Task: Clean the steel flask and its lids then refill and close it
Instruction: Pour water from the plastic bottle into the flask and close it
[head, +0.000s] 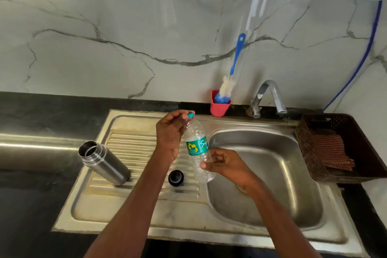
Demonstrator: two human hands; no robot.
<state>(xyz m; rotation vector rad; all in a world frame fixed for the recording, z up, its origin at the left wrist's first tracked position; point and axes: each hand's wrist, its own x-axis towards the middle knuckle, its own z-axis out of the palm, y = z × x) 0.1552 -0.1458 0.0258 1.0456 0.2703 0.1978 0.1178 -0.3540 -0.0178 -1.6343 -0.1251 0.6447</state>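
A clear plastic bottle [199, 148] is gripped low by the right hand [226, 165], while its teal cap [191, 114] is pinched by the left hand [169, 132]. The steel flask [103, 162] stands uncapped on the drainboard [134, 146]; whether anything is inside cannot be told.

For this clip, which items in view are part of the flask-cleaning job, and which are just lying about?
Part of the job:
- steel flask, open, on the drainboard
- black lid beside it
- plastic water bottle, held by the right hand; the left hand pinches its cap
- bottle brush in the red cup
- tap

Lying about:
- brown basket
- checked cloth
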